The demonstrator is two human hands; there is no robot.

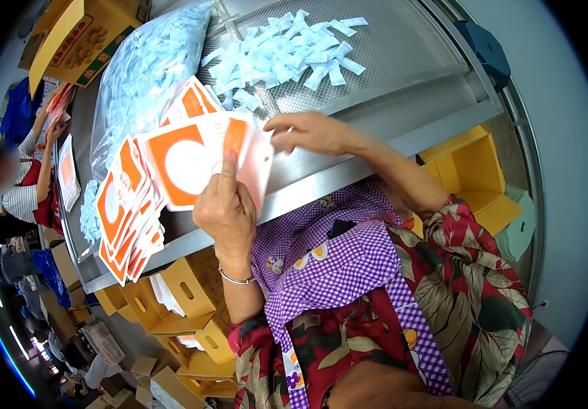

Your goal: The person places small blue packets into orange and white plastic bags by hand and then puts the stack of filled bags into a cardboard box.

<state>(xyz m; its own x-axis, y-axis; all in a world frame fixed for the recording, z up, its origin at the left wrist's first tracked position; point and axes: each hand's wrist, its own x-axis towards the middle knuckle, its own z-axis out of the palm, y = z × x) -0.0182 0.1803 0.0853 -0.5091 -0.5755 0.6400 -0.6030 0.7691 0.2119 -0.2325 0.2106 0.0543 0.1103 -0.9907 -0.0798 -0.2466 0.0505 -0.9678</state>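
My left hand [227,209] grips an orange and white printed packaging bag [186,153] with a round white window, its thumb or finger pressed on the front; the bag's right side is blurred. My right hand [311,134] is just right of the bag, fingers bent and apart, with nothing seen in it. Beyond it a loose pile of small light-blue sachets [283,51] lies on the perforated metal table. A large clear plastic bag [150,66] full of such sachets stands to the left. A fanned stack of orange and white bags [130,209] lies near the table's front edge.
The metal table's raised rim [324,171] runs in front of me. Yellow cardboard boxes [467,174] stand below it, right and left. A printed carton [89,41] is at the far left. Beyond the table's left side, a co-worker [28,168] handles similar bags.
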